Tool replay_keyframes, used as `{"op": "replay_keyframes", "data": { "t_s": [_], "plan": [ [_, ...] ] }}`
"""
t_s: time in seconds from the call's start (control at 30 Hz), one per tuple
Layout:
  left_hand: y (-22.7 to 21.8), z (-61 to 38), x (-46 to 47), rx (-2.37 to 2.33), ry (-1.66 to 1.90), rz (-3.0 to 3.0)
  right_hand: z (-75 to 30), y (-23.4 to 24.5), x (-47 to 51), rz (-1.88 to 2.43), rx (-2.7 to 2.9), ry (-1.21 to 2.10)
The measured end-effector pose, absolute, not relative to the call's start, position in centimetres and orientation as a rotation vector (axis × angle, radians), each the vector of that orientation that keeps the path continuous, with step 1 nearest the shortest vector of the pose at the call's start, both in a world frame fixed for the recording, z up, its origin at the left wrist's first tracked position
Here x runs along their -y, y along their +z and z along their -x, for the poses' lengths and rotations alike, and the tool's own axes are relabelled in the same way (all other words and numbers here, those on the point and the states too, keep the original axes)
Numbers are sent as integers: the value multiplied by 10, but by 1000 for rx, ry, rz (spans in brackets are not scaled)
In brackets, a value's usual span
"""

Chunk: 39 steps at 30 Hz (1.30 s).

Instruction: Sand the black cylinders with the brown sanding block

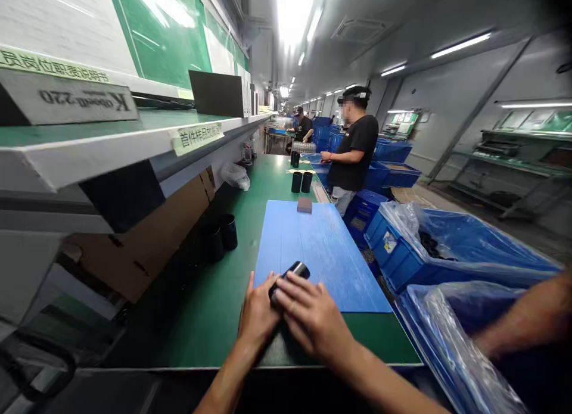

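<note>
A glossy black cylinder (299, 270) lies tilted between my two hands, over the near edge of a blue mat (322, 247). My left hand (259, 308) is closed around its near left end. From the right, my right hand (315, 313) lies across it, fingers long and together against its side. The palms hide the cylinder's lower part. At the mat's far edge sits a small brown block (304, 205), apart from both hands.
More black cylinders (229, 232) stand upright on the green table (214, 318) at left, others (306, 181) beyond the mat. Blue bins lined with clear plastic (402, 241) line the right side. Another person's blurred arm (527, 313) reaches into one. A shelf (147, 146) overhangs the left.
</note>
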State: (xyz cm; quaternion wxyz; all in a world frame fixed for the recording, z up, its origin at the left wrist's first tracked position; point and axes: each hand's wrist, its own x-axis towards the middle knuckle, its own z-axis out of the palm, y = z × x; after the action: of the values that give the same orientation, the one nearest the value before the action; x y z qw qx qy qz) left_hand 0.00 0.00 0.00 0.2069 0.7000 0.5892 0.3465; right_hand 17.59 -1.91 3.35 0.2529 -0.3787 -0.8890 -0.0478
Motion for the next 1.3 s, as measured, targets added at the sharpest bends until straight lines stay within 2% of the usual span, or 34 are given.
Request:
{"op": "replay_keyframes", "data": {
  "t_s": [0.33,0.43,0.53,0.67,0.77,0.9,1.13,1.3],
  "plan": [
    [-4,-2,-2,-1613,1038,-1940,-184,46,4,1151,2333,-91],
    [-5,-2,-2,-1568,1028,-1949,-181,47,5,1022,2441,-67],
    [-9,-1,-3,-1652,1034,-1922,-182,48,5,1141,2351,-78],
    [-11,0,-3,-1589,996,-1959,-184,45,7,1019,2440,-54],
    [-11,-1,-3,-1681,994,-1929,-183,39,10,1150,2282,-50],
    [-10,-1,-3,-1672,950,-1954,-192,37,-7,948,2236,187],
    [-3,-3,4,-1788,886,-1893,-277,46,-47,1263,1440,305],
    [2,-5,8,-1761,895,-1959,-282,22,6,984,760,892]
  ]
}}
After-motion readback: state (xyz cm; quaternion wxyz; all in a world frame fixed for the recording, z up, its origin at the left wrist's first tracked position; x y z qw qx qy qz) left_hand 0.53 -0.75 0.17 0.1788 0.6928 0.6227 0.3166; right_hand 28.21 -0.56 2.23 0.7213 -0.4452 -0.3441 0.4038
